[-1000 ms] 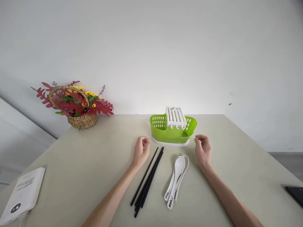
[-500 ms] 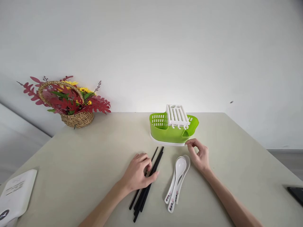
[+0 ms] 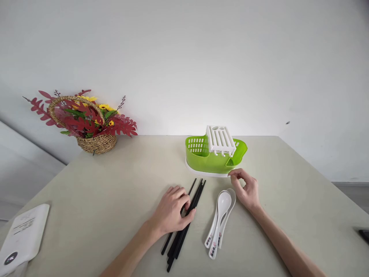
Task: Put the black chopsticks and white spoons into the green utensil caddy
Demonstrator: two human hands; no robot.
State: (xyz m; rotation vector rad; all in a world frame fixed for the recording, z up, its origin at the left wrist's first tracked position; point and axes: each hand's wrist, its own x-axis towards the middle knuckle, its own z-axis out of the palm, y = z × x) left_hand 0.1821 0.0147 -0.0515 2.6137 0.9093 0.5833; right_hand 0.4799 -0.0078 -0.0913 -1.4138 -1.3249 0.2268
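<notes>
Beige table [image 3: 95, 200] fills the lower half of the frame, white wall behind it. Wicker basket of red leaves and yellow flowers [image 3: 86, 125] stands at upper left of the table, against the wall. White pouch with printed text [image 3: 21, 238] lies at the lower left edge. Green cutlery drainer [image 3: 215, 156] with a white slotted insert sits on a white tray, right of centre, near the far edge.

Left hand [image 3: 173, 209] rests palm down at centre frame, fingers curled over the bundle of black chopsticks [image 3: 186, 221]; thumb touches the sticks on their right side. Grip is loose contact, not a closed fist; sticks lie flat on the table, running from lower centre up toward the drainer.

Right hand [image 3: 246, 188] is just in front of the drainer's right end, thumb and fingers half curled, holding nothing. White spoons [image 3: 220, 219], stacked, count unclear, lie between the 2 hands, bowls just beside the right hand.
</notes>
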